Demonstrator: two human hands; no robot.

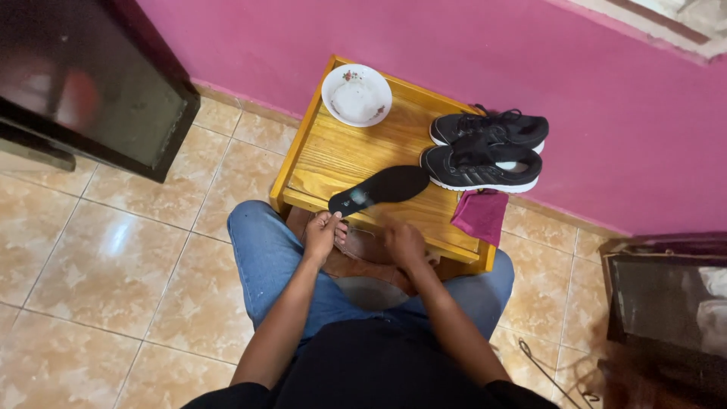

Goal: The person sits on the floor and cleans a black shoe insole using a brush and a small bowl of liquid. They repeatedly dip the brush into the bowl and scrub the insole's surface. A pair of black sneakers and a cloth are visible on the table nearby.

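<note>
left hand (322, 235) pinches insole (381, 188), toe pointing right.

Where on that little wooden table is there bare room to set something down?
The wooden table is bare between the white bowl and the black insole, and along its left edge. The right side is crowded: two black sneakers and a magenta cloth. The left hand and right hand occupy the front edge.

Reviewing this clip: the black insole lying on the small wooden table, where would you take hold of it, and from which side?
Probably at the narrow heel end of the black insole, coming from the near edge of the wooden table. That end overhangs the edge beside the left hand, so fingers can pinch it above and below. The wider toe end lies flat close to the black shoes, leaving less room for a grip.
</note>
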